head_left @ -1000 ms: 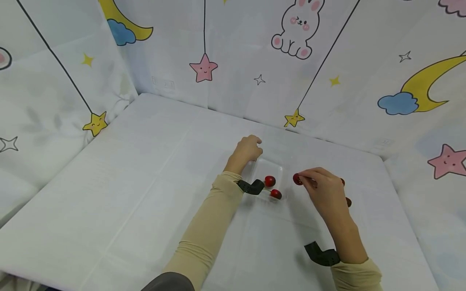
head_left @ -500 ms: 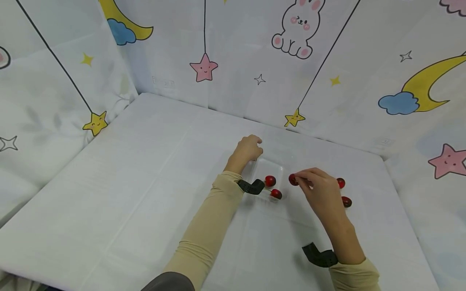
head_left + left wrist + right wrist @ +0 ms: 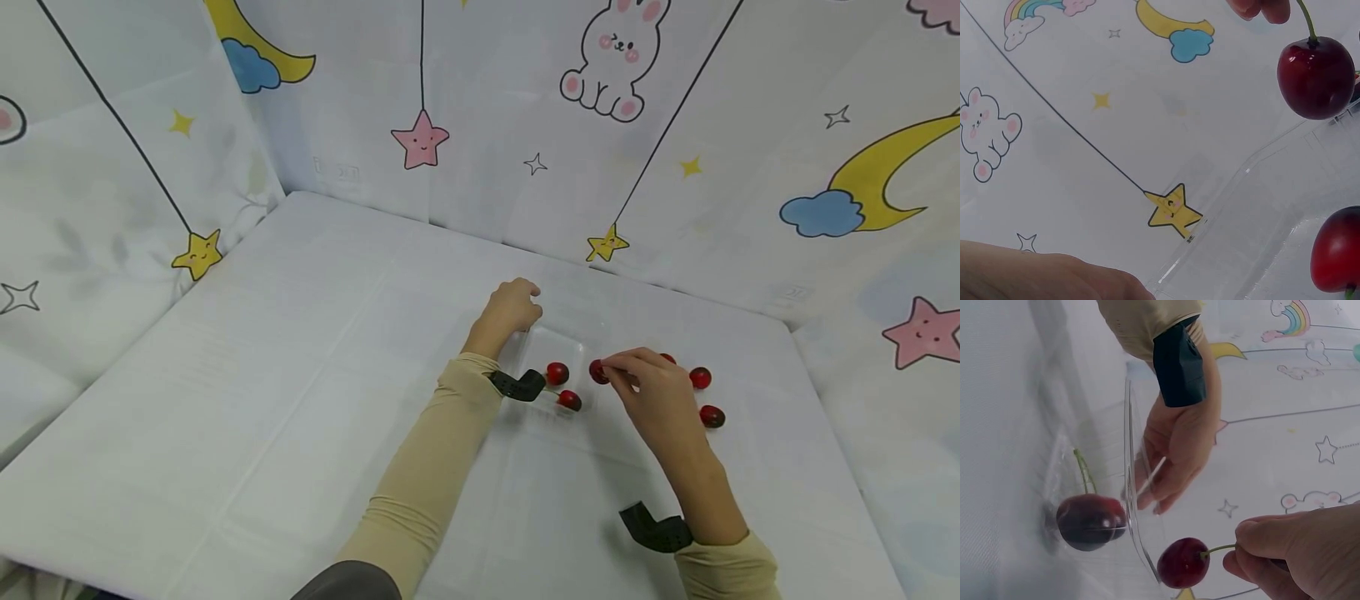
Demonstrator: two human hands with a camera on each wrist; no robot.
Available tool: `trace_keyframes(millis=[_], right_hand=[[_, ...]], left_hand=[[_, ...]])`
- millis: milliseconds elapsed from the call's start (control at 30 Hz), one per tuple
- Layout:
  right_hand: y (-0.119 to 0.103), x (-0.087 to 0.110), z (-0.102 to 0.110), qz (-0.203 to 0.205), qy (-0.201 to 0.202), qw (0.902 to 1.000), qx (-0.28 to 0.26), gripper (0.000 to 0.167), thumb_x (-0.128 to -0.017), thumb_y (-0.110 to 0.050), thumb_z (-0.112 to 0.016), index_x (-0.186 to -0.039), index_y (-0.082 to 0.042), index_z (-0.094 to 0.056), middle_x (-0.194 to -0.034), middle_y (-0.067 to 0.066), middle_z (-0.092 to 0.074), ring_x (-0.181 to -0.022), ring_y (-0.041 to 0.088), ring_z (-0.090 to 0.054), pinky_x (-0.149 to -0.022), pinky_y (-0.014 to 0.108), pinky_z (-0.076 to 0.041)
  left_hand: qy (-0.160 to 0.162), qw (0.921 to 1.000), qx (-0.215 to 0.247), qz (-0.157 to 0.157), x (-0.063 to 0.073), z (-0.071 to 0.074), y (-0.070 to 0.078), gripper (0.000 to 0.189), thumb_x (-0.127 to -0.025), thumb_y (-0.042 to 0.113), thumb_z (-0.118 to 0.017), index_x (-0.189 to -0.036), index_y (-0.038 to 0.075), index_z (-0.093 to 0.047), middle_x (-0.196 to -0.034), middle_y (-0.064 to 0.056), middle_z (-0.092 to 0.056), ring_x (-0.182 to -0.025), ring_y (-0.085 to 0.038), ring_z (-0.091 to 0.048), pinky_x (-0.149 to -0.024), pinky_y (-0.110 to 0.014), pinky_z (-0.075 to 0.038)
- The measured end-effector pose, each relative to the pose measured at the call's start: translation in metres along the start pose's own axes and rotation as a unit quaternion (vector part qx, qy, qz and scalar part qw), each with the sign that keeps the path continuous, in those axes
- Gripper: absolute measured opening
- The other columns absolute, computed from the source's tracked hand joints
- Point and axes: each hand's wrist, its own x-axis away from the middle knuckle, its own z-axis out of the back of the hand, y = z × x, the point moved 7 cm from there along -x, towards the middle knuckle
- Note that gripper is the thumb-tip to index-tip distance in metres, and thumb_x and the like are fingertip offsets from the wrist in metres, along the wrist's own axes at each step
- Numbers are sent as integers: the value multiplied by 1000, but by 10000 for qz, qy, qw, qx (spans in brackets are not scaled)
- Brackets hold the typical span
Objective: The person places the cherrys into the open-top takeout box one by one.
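Note:
My right hand (image 3: 660, 400) pinches a dark red cherry (image 3: 599, 372) by its green stem (image 3: 1219, 549), between thumb and fingers. The fruit hangs beside the right rim of a clear plastic box (image 3: 551, 335); in the right wrist view it appears close to the box wall (image 3: 1130, 437). Inside the box lie two stemmed cherries, one farther back (image 3: 557, 373) and one nearer (image 3: 569, 401). At the far left corner my left hand (image 3: 510, 308) holds the box's rim, its fingertips partly seen through the plastic in the right wrist view.
To the right of my right hand, cherries lie on the white table (image 3: 300, 333): one red (image 3: 701, 377), one darker (image 3: 712, 416), and another (image 3: 667, 358) partly hidden by the hand. A printed cloth wall (image 3: 495, 100) rises behind the table.
My right hand has moved slightly left with the cherry, closer to the box. More of the cherries on the right has come into sight. The left hand and box have stayed put.

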Motion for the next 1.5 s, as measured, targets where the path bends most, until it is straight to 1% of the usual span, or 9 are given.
trace_keyframes(millis=[167,367,567,800,967,1167,1333,1500], right_hand=[[0,1,-2,52,-19,10000,31,14,-77,1,-75,-91,-2,-74,-87,10,-71,-73,23,-68,-65,39,-57],[1,2,-5,59,-69,10000,16,14,-78,1,-74,-91,-2,-74,-88,9,-71,-73,22,-67,-65,39,-57],[3,1,-8,8,-158,9999,-50,13,-79,2,-73,-91,-2,-74,-89,10,-71,-75,24,-68,-67,39,-57],[3,1,-10,-65,-250,9996,-73,13,-80,1,-72,-92,-2,-74,-90,11,-71,-76,25,-69,-68,39,-57],[3,1,-12,-98,-313,9995,-44,13,-79,1,-73,-92,-2,-74,-90,11,-71,-76,25,-68,-68,39,-57],[2,1,-13,-71,-312,9995,11,13,-79,1,-73,-91,-2,-74,-89,10,-71,-75,24,-67,-67,39,-57],[3,1,-17,-189,-454,9988,27,14,-79,0,-73,-93,-3,-74,-91,11,-71,-77,24,-67,-69,39,-57],[4,2,-20,-242,-557,9982,25,14,-80,-1,-73,-94,-4,-74,-92,10,-71,-79,24,-67,-70,39,-57]], left_hand=[[-23,10000,13,-26,0,0,0,42,-93,18,-52,-135,12,-54,-121,-6,-66,-81,-16,-62,-70,-28,-49],[-63,10000,8,-14,1,0,1,42,-94,17,-52,-135,12,-53,-121,-6,-66,-79,-16,-63,-68,-28,-49],[-67,10000,10,41,1,0,1,42,-94,18,-53,-135,13,-53,-122,-6,-66,-82,-16,-62,-72,-29,-49],[-73,9999,22,83,-1,-1,-1,42,-94,19,-53,-135,14,-53,-121,-6,-65,-82,-16,-60,-68,-27,-48],[-60,10000,-17,57,-2,-2,-1,41,-94,19,-52,-135,15,-53,-124,-5,-64,-85,-16,-59,-69,-27,-47],[-109,9999,-18,55,-3,-2,-1,42,-94,19,-50,-136,14,-52,-124,-5,-64,-90,-17,-61,-74,-28,-51],[-121,9999,-43,12,-3,-1,-1,42,-94,19,-49,-135,13,-53,-124,-5,-64,-90,-16,-61,-74,-29,-51],[-80,10000,-38,32,-2,-1,-1,42,-94,18,-51,-136,14,-53,-124,-5,-64,-93,-18,-61,-76,-30,-51]])
